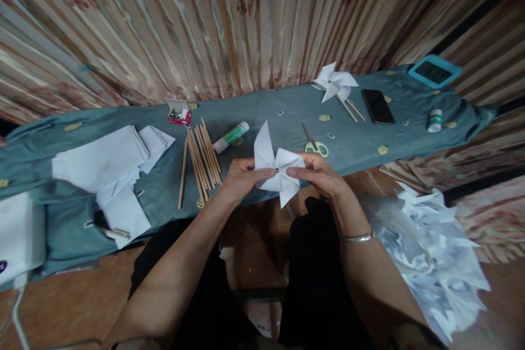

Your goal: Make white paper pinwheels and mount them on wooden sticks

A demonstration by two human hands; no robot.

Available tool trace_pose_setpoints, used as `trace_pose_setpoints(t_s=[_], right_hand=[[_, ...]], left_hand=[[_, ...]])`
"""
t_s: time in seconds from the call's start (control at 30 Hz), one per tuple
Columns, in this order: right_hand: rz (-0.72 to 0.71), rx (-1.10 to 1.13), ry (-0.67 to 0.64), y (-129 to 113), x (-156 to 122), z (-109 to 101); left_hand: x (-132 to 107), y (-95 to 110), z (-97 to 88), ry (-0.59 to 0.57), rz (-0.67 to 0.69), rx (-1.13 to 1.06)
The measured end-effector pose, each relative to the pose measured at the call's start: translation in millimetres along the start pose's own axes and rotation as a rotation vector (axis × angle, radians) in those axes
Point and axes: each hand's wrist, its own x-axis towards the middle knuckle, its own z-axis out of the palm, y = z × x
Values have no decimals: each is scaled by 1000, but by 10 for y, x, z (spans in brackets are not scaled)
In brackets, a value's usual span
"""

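A white paper pinwheel [268, 156] is held up over the table's front edge, between both hands. My left hand [243, 178] pinches it from the left, with the thumb near its centre. From the right, my right hand [322, 175] grips it the same way, its thumb also by the dark centre spot. The fingers behind the paper are partly hidden. Just beyond the hands lie a glue stick [232, 136] on the left and scissors with green handles [315, 145] on the right. Several wooden sticks [202, 156] lie to the left of my left hand.
White paper sheets [102, 156] and a small red box of metal pieces [179, 115] lie left on the cloth-covered table [279, 112]. Farther right are finished-looking pinwheels [334, 82], a phone [378, 106], a blue-framed device [435, 71] and a white-green tube [435, 120]. A bag of pinwheels [435, 257] stands right.
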Motion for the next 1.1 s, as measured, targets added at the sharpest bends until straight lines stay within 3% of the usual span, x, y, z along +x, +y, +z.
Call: trace_pose_setpoints(t_s=[0.33, 0.57, 1.1], right_hand=[[-13, -61, 9, -125, -52, -27], [50, -176, 0, -134, -69, 69], [25, -187, 60, -60, -45, 260]], left_hand=[[-32, -15, -21, -21, 81, 140], [-38, -34, -28, -105, 168, 261], [-76, -48, -217, -100, 242, 455]])
